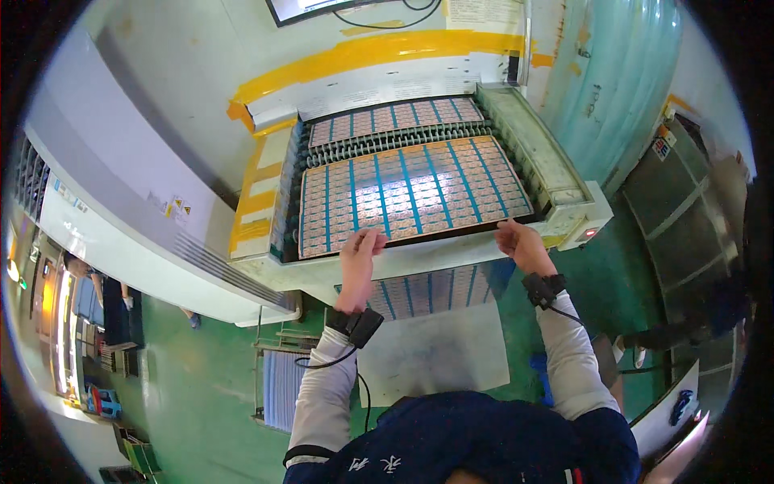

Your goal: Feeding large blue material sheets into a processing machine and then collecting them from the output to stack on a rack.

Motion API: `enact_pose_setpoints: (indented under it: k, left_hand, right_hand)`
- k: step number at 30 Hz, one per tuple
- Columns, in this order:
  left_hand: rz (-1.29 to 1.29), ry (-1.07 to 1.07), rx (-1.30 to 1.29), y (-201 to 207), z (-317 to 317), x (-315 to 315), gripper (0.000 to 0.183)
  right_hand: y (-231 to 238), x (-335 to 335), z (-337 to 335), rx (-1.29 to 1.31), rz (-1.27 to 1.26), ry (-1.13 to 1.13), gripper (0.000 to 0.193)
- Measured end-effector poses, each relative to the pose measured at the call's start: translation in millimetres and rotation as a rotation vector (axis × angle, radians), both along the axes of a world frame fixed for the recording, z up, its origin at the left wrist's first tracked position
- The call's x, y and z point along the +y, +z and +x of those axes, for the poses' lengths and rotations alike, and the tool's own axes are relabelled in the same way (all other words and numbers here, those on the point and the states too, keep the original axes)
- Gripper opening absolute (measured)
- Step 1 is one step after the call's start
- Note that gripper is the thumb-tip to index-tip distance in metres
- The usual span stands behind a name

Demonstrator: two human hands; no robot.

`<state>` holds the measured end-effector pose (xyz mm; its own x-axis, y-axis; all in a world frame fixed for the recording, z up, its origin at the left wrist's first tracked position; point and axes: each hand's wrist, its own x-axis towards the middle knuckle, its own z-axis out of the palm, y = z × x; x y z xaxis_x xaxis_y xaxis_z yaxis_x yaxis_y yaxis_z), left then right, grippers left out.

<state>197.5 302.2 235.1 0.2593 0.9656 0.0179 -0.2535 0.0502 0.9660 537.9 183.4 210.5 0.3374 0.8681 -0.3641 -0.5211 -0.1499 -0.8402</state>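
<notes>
A large flat panel [411,194] printed with rows of small pink and orange patterns and blue stripes lies on the roller bed of a machine [556,173]. My left hand [360,250] grips the panel's near edge at its left part. My right hand [520,242] grips the same edge near the right corner. A second similar panel [395,121] sits farther back on the rollers. Both wrists wear black strapped devices with cables.
A stack of similar panels [435,290] lies under the machine's outfeed, above a grey sheet [435,355] on the green floor. A rack with blue sheets [280,387] stands at lower left. A long white cabinet [121,210] runs along the left. Another person's legs [669,335] are at right.
</notes>
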Motion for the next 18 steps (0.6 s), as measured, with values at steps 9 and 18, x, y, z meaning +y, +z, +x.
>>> enact_pose_setpoints:
  k: [9,18]
  left_hand:
    - [0.697,0.307,0.809,-28.3,-0.9,30.2,0.034]
    - [0.899,0.314,1.323,-28.6,20.0,29.0,0.057]
  right_hand:
    - [33.6,46.1,-13.2,-0.602,0.053,0.098,0.026]
    - [43.8,226.2,-10.2,-1.721,0.416,0.029,0.045]
